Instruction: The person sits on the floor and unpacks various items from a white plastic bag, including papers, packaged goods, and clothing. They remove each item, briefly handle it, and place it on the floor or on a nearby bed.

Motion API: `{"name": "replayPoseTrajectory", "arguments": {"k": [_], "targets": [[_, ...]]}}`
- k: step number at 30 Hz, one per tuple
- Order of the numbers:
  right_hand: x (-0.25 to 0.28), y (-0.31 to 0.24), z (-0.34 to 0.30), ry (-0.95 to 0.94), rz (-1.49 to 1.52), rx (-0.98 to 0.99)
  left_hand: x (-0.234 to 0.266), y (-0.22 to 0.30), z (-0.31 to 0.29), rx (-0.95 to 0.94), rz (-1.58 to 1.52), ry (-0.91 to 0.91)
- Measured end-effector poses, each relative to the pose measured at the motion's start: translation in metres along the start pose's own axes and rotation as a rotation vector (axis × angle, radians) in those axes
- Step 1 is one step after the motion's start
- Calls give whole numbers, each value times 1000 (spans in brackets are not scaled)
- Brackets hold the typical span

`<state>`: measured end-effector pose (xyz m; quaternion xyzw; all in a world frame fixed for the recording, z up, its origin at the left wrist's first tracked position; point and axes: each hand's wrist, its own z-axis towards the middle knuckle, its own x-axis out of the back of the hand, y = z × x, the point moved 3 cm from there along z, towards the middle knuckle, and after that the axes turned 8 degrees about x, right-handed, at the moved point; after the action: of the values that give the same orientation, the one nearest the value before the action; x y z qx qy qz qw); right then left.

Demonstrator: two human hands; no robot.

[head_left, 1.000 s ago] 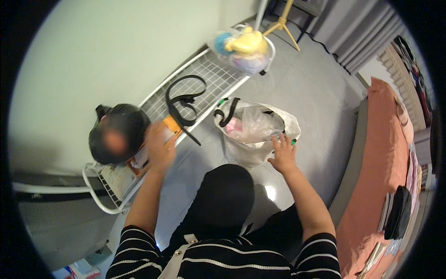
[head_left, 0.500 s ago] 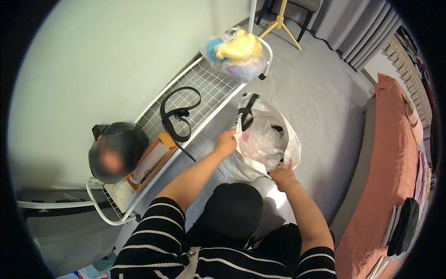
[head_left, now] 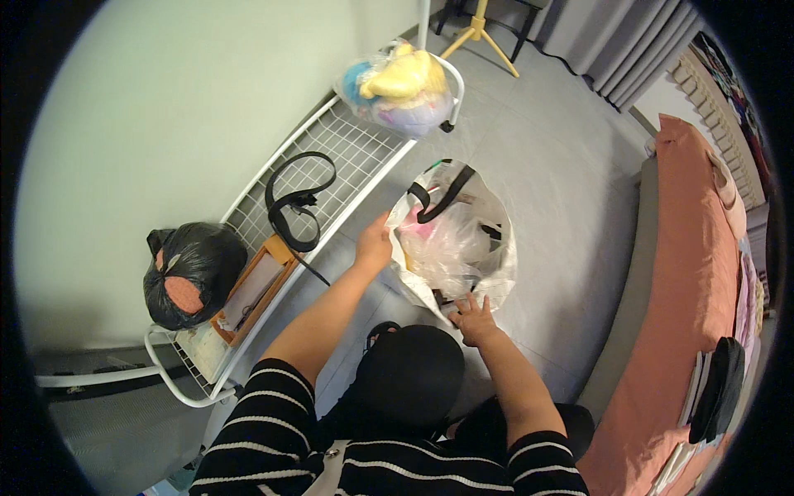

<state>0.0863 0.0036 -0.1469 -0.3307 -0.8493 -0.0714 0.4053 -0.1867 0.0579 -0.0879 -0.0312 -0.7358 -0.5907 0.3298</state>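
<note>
A white tote bag with black straps stands on the floor in front of me, its mouth open upward. Inside it lies crumpled clear plastic, with something pink showing at the left. My left hand is closed on the bag's left rim, its fingertips partly hidden by the bag. At the near rim, my right hand grips the edge, thumb on the left and some fingers stretched over the opening.
Left of the bag runs a white wire rack holding a black belt, a black plastic bag, a wooden tray and a clear bag of plush-like things. At right stands a bed with an orange cover.
The bag's mouth has opened wider and its straps now stand up across it. Both hands have shifted left in the picture with the bag; the whole view has moved slightly too.
</note>
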Motion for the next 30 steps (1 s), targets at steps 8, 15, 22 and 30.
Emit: {"name": "replayPoseTrajectory", "arguments": {"k": [8, 15, 22, 30], "targets": [[-28, 13, 9, -45, 147, -152, -13, -4, -6, -172, 190, -134], [-40, 12, 29, 123, 175, -305, -20, 12, -35, -218, 154, -320], [177, -5, -43, 1065, 413, -151, -9, 92, -57, -357, -126, -331], [201, 4, -91, 1052, 389, -61, 1, 145, -71, -507, 64, -232]]}}
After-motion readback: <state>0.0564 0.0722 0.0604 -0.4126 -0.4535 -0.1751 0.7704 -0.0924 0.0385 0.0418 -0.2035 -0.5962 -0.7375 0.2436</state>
